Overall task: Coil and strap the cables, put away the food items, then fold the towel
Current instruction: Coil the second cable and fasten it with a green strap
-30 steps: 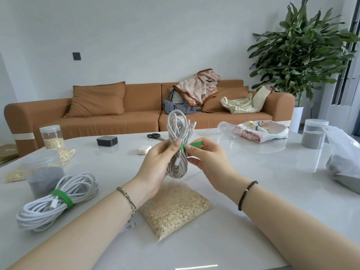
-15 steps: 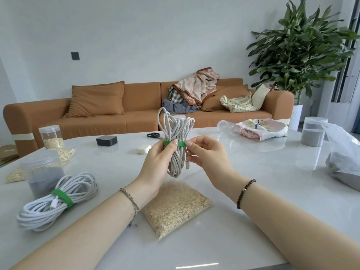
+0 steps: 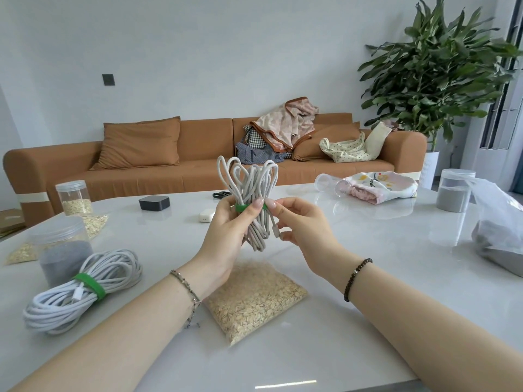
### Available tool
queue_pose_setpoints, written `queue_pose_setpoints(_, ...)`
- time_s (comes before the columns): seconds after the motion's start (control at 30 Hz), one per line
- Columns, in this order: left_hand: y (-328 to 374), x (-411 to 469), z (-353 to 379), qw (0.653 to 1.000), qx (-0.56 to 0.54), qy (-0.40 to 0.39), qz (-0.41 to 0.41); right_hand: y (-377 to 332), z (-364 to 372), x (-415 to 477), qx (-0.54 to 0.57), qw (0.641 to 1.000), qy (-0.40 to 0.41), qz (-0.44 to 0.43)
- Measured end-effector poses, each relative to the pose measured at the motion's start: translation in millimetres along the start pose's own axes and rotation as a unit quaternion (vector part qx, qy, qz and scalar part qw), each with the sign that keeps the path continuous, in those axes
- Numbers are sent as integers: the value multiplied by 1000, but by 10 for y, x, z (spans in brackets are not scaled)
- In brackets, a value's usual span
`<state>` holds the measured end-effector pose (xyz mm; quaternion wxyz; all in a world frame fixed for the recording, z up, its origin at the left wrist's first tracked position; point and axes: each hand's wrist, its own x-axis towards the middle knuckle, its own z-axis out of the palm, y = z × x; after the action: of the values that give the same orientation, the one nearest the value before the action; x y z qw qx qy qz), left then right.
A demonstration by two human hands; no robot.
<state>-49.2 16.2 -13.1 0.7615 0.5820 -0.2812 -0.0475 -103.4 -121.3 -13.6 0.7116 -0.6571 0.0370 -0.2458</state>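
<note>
Head view: the left hand (image 3: pixel 226 239) holds the cable bundle (image 3: pixel 252 179) upright in the air just above and behind the bag of oats (image 3: pixel 254 298), which lies flat on the counter (image 3: pixel 368 264). Its grip is closed around the bundle's middle, thumb tip pressed on the green strap (image 3: pixel 242 207). The right hand (image 3: pixel 300 222) meets it from the other side, its grip narrowed to curled fingertips pinching the strap's end against the cables.

A second ago a green tail of the strap stuck out sideways between the right fingers; now no tail shows, and the strap lies as a tight band round the bundle. The bundle also stands higher than before, its loops fanned out at the top, and one plug hangs loose beside the right palm.

Left of the bag of oats, a strapped coil (image 3: pixel 82 290) rests on the counter where it lay earlier. Far behind and to the right of the bag, the towel (image 3: pixel 379 188) sits bunched on the counter, unchanged.
</note>
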Motion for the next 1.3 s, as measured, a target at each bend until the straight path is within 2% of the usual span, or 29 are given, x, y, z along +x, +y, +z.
queue_pose_setpoints(0.27,51,-10,-44,999,-34,-14,-12,2,-32,14,-9,999,3,-31)
queue_pose_setpoints(0.47,98,-13,-36,997,-70,-1,-43,-4,-24,14,23,1000,-12,-7)
queue_pose_setpoints(0.57,96,0,-58,997,-68,9,-38,-15,-44,12,35,997,-72,19)
queue_pose_setpoints(0.7,60,32,-101,999,-31,-3,-26,-7,-45,-3,-15,993,-121,7)
queue_pose_setpoints(0.83,24,8,-63,1000,2,2,-2,23,-3,-24,-33,994,-101,-12)
queue_pose_setpoints(1.03,27,4,-37,1000,-18,-15,-15,-8,-89,30,17,994,-111,-13)
queue_pose_setpoints(1.3,91,18,-64,998,-42,41,-24,18,-74,36,14,994,-109,-15)
